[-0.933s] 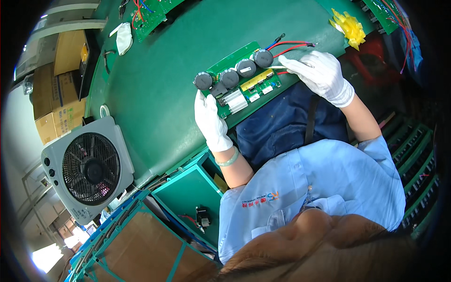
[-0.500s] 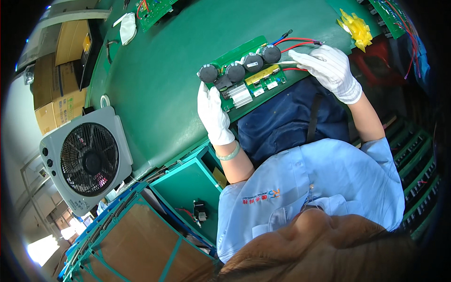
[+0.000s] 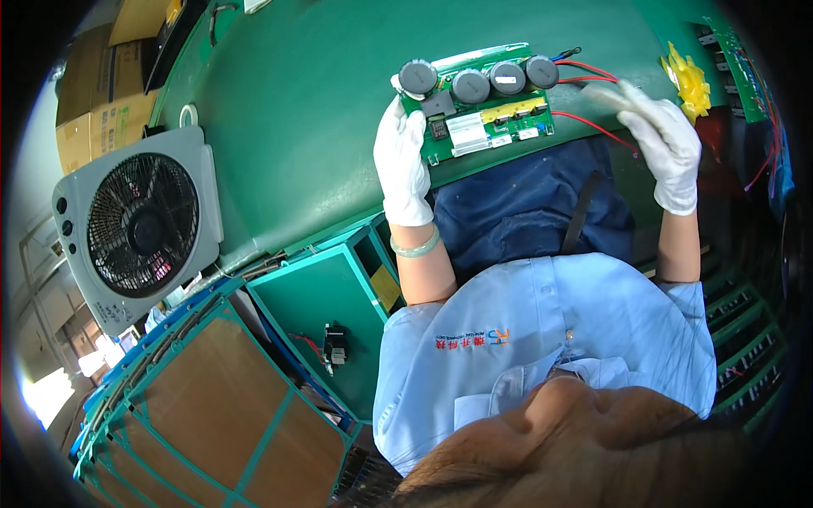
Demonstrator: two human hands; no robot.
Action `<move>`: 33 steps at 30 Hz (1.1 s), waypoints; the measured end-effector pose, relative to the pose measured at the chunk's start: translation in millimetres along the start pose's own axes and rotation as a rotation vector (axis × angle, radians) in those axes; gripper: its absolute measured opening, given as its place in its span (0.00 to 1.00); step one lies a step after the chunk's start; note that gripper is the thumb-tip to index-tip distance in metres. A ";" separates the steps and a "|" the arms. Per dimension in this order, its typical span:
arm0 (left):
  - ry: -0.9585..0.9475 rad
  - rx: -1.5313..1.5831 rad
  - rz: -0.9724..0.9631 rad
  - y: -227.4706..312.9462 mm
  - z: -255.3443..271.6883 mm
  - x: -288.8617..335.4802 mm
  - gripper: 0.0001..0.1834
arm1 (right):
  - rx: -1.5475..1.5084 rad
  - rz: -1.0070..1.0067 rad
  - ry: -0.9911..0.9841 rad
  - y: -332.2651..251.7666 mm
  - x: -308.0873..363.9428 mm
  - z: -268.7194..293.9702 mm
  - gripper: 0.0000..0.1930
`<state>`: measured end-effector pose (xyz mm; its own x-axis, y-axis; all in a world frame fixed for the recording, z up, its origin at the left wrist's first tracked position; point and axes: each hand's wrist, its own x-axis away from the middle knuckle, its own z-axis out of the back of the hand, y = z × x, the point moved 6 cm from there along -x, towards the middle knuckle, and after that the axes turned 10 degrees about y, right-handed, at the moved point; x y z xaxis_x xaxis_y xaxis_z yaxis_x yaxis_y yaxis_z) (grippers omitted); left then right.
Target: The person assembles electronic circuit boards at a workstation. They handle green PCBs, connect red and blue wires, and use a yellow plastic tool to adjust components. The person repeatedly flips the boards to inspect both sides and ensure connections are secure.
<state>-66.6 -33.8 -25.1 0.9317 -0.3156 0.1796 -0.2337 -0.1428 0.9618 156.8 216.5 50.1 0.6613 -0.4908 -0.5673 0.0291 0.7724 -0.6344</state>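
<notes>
A green circuit board point(image 3: 487, 102) with a row of large round black capacitors point(image 3: 469, 86) is tilted up slightly near the table's front edge. My left hand point(image 3: 401, 165), in a white glove, is closed on the board's left end, with the thumb on the near side. Red wires point(image 3: 593, 124) trail from the board's right end. Beside them is my right hand point(image 3: 667, 152), also gloved, with fingers stretched out and apart. Its fingertips are smeared by motion, and nothing shows in its grasp.
A grey box fan point(image 3: 140, 224) stands at the left. Cardboard boxes point(image 3: 106, 127) are stacked behind it. On the right lie a bundle of yellow strips point(image 3: 688, 83) and another wired board point(image 3: 735, 68). Below the tabletop, a green compartment point(image 3: 296, 292) holds a small black part point(image 3: 335, 345).
The board and my left hand appear further right and higher in view. My right hand has moved away from the board, rightward, and the lower red wire hangs free. The whole view has shifted.
</notes>
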 end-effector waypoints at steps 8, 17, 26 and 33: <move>-0.071 0.074 0.055 5.7 -8.0 -6.7 0.29 | 0.345 0.059 -0.107 13.0 34.0 1.6 0.17; -0.094 0.076 0.092 4.5 -6.6 -6.8 0.26 | -0.103 -0.402 -0.018 -24.1 45.1 -10.8 0.13; -0.097 0.138 0.099 0.2 -5.5 -8.0 0.29 | 0.105 0.085 -0.161 -76.5 34.5 -70.7 0.15; -0.077 0.120 0.065 4.2 -6.9 -3.4 0.30 | -0.010 0.089 -0.255 -72.1 39.4 -73.9 0.14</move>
<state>-68.8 -26.8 -20.2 0.8907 -0.3980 0.2196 -0.3286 -0.2299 0.9161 125.3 111.7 34.6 0.8286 -0.3026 -0.4710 -0.0440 0.8034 -0.5937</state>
